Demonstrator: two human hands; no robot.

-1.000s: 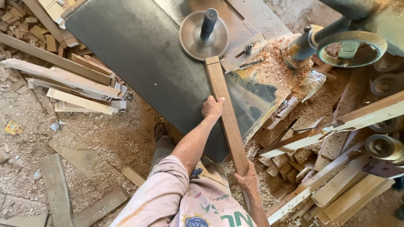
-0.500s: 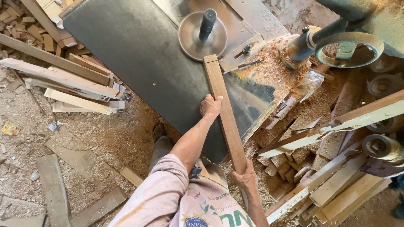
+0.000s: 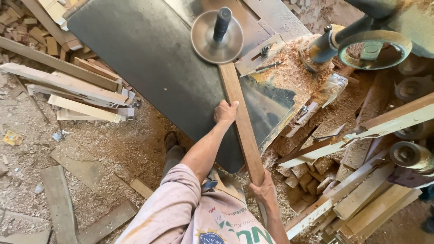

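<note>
Hands, left (image 3: 224, 111) and right (image 3: 263, 190), each grip clamped on wooden plank (image 3: 242, 124) atop dark machine table (image 3: 149, 58)

Thing: wooden board (image 3: 242, 122), a long narrow strip held in both hands.
Colour: reddish brown, smooth on its top face.
Pose: lying flat on the dark machine table (image 3: 149, 58), running from the near edge away toward the far side, a little slanted.
Far end: squared off, right at the round spinning disc (image 3: 216, 36) with its upright spindle; touching or not, I cannot tell.
Near end: overhangs the table's edge.
Grip: left hand (image 3: 225, 113) pressed on the middle, right hand (image 3: 263, 189) clasping the near end.
</note>
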